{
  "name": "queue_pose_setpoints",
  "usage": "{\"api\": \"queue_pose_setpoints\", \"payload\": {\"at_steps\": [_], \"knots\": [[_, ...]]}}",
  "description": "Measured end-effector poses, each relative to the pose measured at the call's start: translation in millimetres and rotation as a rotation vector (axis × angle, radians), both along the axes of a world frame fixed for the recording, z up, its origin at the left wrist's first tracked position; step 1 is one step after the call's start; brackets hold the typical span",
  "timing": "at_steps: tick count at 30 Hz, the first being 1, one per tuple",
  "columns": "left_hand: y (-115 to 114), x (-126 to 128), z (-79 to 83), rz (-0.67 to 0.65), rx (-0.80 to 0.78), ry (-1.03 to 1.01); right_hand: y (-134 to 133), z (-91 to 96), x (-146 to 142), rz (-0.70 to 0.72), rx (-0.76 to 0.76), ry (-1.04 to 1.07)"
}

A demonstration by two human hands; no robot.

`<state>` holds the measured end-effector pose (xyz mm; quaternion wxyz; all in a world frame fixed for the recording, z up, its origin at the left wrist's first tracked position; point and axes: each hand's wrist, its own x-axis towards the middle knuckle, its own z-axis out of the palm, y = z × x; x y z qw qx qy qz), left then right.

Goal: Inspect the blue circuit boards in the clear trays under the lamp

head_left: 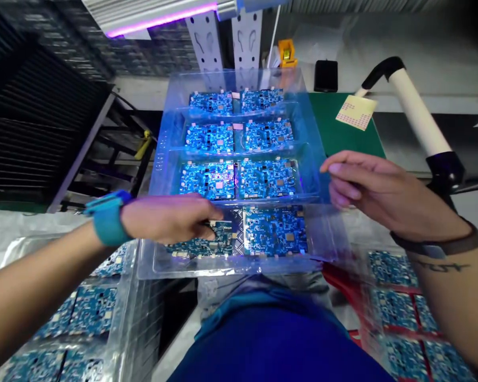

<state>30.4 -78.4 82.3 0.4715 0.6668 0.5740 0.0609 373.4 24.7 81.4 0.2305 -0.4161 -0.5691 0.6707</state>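
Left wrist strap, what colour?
The strap is plain turquoise, shown best in the head view.

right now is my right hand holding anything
Empty: the right hand hangs beside the clear plastic tray, fingers slightly curled, nothing between them.

1. Between the left hand [171, 218] and right hand [386, 193], a passage runs over the circuit boards [266, 180] in the plastic tray [231, 270] toward 12 o'clock.
2. At 2 o'clock, a white pipe arm [416, 114] stands beyond the green mat [342, 127].
3. At 9 o'clock, a black metal rack [83, 132] stands beside the tray.
4. At 5 and 7 o'clock, lower trays of boards [398, 313] lie under both forearms.
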Motion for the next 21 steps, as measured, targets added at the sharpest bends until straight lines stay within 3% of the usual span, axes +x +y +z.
{"api": "queue_pose_setpoints", "payload": {"at_steps": [2, 4, 8, 14, 18, 21], "knots": [[6.0, 6.2, -7.2, -0.253, -0.082, 0.111, -2.0, -3.1, 8.9, 0.070, -0.027, -0.052], [8.7, 7.3, -8.8, -0.324, -0.069, 0.207, -4.1, -5.9, 16.5, 0.155, -0.006, -0.131], [2.5, 4.8, -3.9, -0.269, 0.003, 0.275, -8.0, -7.1, 24.2, 0.176, 0.096, -0.225], [-39.2, -1.5, 12.5, -0.127, 0.237, 0.322, -14.2, -1.2, 24.4, -0.100, 0.234, -0.201], [-64.9, -35.2, 27.4, 0.020, 0.412, 0.400, -10.9, -7.3, 30.6, -0.245, 0.298, -0.230], [-76.1, -67.4, 25.6, 0.184, 0.425, 0.486, 0.6, -26.7, 35.0, -0.302, 0.348, -0.250]]}}
